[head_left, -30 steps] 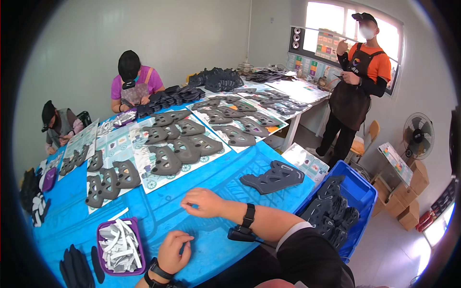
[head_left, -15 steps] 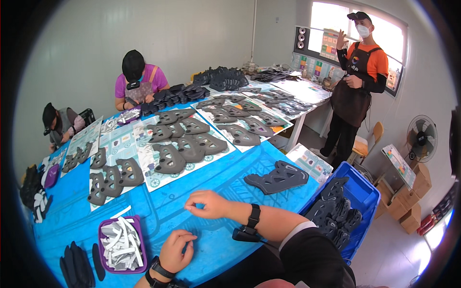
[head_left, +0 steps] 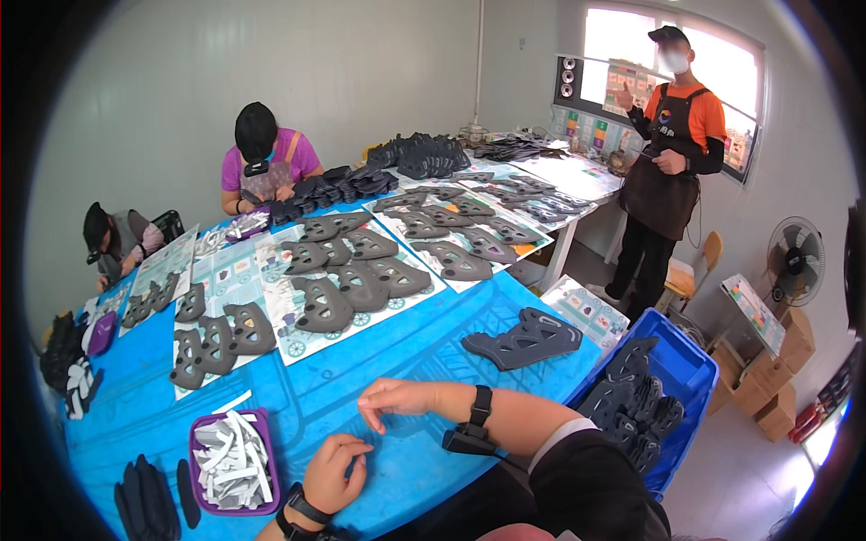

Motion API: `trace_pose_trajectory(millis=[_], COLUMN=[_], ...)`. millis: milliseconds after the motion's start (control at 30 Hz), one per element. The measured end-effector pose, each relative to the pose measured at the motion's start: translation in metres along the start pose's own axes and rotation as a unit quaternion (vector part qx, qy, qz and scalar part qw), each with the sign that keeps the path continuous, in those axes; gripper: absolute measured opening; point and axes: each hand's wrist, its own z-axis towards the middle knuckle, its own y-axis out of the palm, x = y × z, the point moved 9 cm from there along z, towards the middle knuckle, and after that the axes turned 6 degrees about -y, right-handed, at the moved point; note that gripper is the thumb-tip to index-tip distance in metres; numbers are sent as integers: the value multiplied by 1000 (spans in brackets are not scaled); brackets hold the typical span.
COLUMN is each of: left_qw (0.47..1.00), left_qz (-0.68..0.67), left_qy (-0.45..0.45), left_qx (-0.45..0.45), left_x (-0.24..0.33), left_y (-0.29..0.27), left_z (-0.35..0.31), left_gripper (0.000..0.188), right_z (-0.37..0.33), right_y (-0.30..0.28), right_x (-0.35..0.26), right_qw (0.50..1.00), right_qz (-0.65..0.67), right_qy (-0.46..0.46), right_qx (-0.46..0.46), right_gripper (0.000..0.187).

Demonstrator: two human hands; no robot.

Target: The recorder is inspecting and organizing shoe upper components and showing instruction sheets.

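Two bare hands are at the lower centre of the frame, over a bench [head_left: 419,350] covered in bright blue. The right hand [head_left: 394,399] has its fingers curled slightly downward; the left hand [head_left: 334,473], lower and further left, is loosely bent. Both grips are released and hold nothing. Whether the fingertips touch the blue cover cannot be told.

A dark grey shaped piece [head_left: 523,341] with cut-outs lies flat on the bench, right of centre, up and to the right of the right hand and apart from it. Just left of the left hand, at lower left, a purple basket [head_left: 268,433] holds a jumbled heap of white and grey strips [head_left: 230,464].

For good handling, the piece would best be taken by its broad solid end, since the narrow bars between its openings look likely to bend. The strips lie crossed over one another, so drawing one out by a free end should disturb fewer of its neighbours. The right forearm wears a black wristband [head_left: 481,406] with a small box; lifting the wrist well clear would help keep these from dragging over the grey pieces [head_left: 361,281] on a printed sheet [head_left: 298,345] near the centre.
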Motion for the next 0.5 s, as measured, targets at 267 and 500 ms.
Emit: trace_pose_trajectory(millis=[267, 500], left_qw=[1000, 1000], left_qz=[0, -5], left_qy=[2, -6], left_qx=[-4, -15], left_x=[-2, 0], left_y=[4, 4], left_z=[-2, -7], left_gripper=[18, 19], right_z=[-15, -29], right_y=[-29, -15], right_x=[-54, -86], right_qw=[776, 758], right_qz=[-499, -512], right_qy=[-238, -258], right_qx=[304, 311], right_gripper=[39, 28])
